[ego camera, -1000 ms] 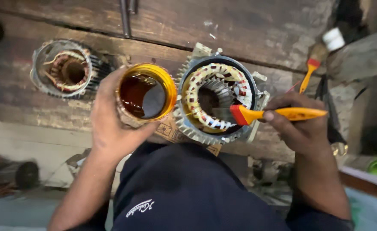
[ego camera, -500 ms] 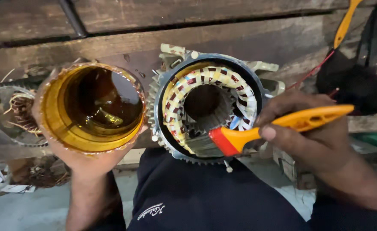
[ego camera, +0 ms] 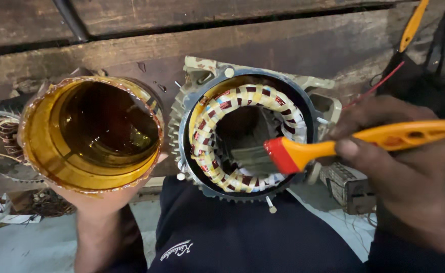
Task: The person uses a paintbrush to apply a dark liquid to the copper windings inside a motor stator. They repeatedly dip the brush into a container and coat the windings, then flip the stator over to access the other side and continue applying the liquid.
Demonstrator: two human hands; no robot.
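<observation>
My left hand [ego camera: 99, 199] holds up a cut-open yellow container [ego camera: 91, 134] with dark amber liquid inside, close to the camera at the left. My right hand [ego camera: 409, 187] grips an orange-handled paintbrush [ego camera: 333, 146] with a red ferrule. Its grey bristles [ego camera: 250, 157] rest on the inner lower side of the taped copper winding of a motor stator [ego camera: 248, 131]. The stator stands on its end in a finned housing, resting against my dark-clothed lap [ego camera: 242, 237] and a wooden bench [ego camera: 222, 40].
A second stator [ego camera: 3, 146] with loose copper wires lies at the far left, partly hidden by the container. Another orange-handled tool [ego camera: 413, 25] and a red wire [ego camera: 374, 88] sit at the top right. A small grey metal part [ego camera: 346, 184] lies below my right hand.
The view has drawn closer to the stator. The brush has slid deeper, from the winding's lower rim into the bore. The container stays raised at the left.
</observation>
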